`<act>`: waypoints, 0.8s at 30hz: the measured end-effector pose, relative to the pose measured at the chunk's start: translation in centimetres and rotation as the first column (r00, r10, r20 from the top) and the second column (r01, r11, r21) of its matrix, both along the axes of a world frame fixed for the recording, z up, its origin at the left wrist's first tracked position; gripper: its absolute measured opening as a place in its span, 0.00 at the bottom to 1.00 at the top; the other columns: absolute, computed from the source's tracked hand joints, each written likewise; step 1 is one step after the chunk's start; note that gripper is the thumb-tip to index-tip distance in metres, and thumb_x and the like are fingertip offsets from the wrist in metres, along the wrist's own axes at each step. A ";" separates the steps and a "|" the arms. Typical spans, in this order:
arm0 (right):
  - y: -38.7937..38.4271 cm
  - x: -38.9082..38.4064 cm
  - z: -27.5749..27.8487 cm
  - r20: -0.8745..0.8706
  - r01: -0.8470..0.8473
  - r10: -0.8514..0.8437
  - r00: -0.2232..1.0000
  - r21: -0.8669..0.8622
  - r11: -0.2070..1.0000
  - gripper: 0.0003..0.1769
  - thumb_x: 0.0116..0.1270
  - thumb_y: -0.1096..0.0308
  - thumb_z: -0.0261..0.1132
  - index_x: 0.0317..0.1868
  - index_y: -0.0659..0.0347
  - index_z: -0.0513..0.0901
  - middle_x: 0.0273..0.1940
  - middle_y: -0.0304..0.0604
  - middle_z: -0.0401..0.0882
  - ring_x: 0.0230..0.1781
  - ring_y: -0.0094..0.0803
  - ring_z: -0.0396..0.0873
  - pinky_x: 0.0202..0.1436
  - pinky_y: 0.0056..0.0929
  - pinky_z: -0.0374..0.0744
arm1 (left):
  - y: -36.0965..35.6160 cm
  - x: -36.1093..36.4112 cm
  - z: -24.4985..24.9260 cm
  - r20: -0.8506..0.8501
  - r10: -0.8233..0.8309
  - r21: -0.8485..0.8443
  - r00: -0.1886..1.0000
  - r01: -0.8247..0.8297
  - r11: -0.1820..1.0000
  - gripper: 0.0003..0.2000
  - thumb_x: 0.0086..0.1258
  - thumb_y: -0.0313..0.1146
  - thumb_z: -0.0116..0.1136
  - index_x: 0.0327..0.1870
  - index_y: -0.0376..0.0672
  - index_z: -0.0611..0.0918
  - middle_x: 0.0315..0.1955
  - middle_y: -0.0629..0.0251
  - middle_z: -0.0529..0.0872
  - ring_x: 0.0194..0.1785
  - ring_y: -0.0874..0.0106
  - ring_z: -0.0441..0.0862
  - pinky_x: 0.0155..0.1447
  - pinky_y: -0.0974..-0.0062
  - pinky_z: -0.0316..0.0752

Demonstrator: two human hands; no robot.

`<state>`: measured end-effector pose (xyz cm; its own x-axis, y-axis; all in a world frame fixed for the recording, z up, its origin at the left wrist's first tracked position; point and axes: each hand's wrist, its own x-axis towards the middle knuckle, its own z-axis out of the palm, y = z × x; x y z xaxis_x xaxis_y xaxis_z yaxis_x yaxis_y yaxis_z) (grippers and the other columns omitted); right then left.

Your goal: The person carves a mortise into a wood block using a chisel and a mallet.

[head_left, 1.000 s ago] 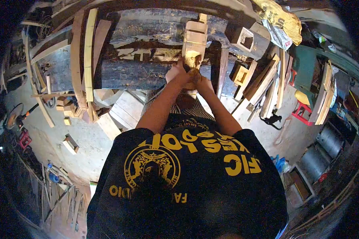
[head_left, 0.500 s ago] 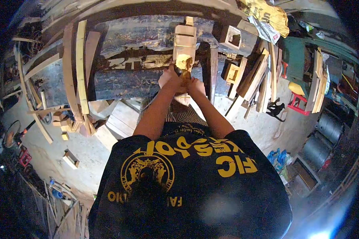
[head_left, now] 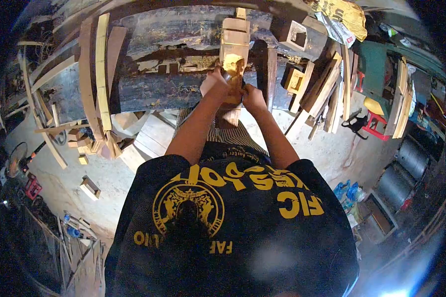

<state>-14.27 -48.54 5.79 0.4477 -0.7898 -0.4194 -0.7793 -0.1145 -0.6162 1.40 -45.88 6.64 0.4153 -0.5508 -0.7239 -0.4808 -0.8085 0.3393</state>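
A wooden board (head_left: 235, 44) lies lengthwise across the dark workbench (head_left: 153, 94), its near end jutting past the front edge. A bright patch of light falls on the wood between my hands. My left hand (head_left: 214, 82) is closed at the board's left side, on something I cannot make out. On the right side, my right hand (head_left: 253, 96) is also closed, with a small dark part showing at its fingers; what it grips is too small to name.
Long wood strips (head_left: 102, 74) cross the bench at the left. A hollow wooden box (head_left: 297, 35) and more planks (head_left: 322, 84) are at the right. Beyond them stands a red stool (head_left: 376, 124). Wood offcuts (head_left: 79, 141) lie low on the left.
My hands are farther apart, the right one having moved outward to the right. More of the board's near end shows. The whole view has shifted slightly.
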 end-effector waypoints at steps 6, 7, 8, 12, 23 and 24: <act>0.5 0.4 0.2 -0.080 -0.085 0.084 0.993 -0.003 0.996 0.14 0.62 0.63 0.57 0.37 0.70 0.73 0.36 0.62 0.77 0.36 0.54 0.77 0.40 0.41 0.74 | 0.1 0.1 -0.4 0.071 -0.088 0.004 0.994 0.088 0.996 0.38 0.46 0.56 0.62 0.58 0.47 0.68 0.43 0.54 0.81 0.48 0.58 0.80 0.51 0.64 0.76; 0.3 -0.7 -2.0 -0.068 0.014 -0.007 0.998 0.108 0.994 0.16 0.63 0.62 0.57 0.40 0.69 0.73 0.36 0.59 0.77 0.35 0.48 0.78 0.40 0.39 0.75 | -0.1 0.2 0.0 0.049 -0.096 0.054 0.994 0.094 0.994 0.36 0.47 0.53 0.62 0.58 0.47 0.68 0.44 0.54 0.81 0.48 0.59 0.80 0.51 0.64 0.76; 0.2 -1.3 -3.3 -0.065 0.111 -0.099 0.993 0.218 0.970 0.17 0.65 0.60 0.57 0.43 0.69 0.72 0.36 0.56 0.77 0.34 0.42 0.78 0.41 0.37 0.75 | -0.2 0.2 0.3 0.048 -0.095 0.054 0.994 0.092 0.994 0.36 0.47 0.53 0.62 0.58 0.47 0.68 0.44 0.54 0.81 0.48 0.59 0.80 0.51 0.64 0.76; 0.3 -1.5 -3.0 0.040 0.425 -0.692 0.721 0.764 0.486 0.20 0.65 0.56 0.58 0.39 0.70 0.76 0.31 0.42 0.77 0.33 0.31 0.76 0.36 0.31 0.74 | -0.2 0.1 0.5 0.039 -0.060 0.063 0.997 0.057 0.996 0.34 0.48 0.47 0.62 0.59 0.46 0.67 0.47 0.53 0.80 0.50 0.59 0.79 0.53 0.65 0.75; 3.3 -5.2 1.1 0.151 0.367 -0.337 0.929 -0.287 0.885 0.15 0.57 0.67 0.62 0.40 0.68 0.72 0.32 0.56 0.75 0.32 0.50 0.75 0.39 0.39 0.73 | 2.2 2.3 2.5 0.017 0.016 -0.431 1.000 -0.007 0.902 0.27 0.57 0.44 0.61 0.56 0.41 0.72 0.39 0.53 0.81 0.44 0.62 0.81 0.46 0.68 0.76; 3.8 -6.5 1.1 0.115 0.281 -0.258 0.959 -0.486 0.828 0.19 0.55 0.68 0.64 0.44 0.68 0.70 0.35 0.56 0.74 0.35 0.51 0.73 0.44 0.41 0.72 | 2.6 2.5 4.5 -0.004 0.088 -0.547 0.996 -0.076 0.833 0.19 0.56 0.43 0.62 0.41 0.38 0.80 0.29 0.56 0.84 0.35 0.62 0.83 0.41 0.68 0.77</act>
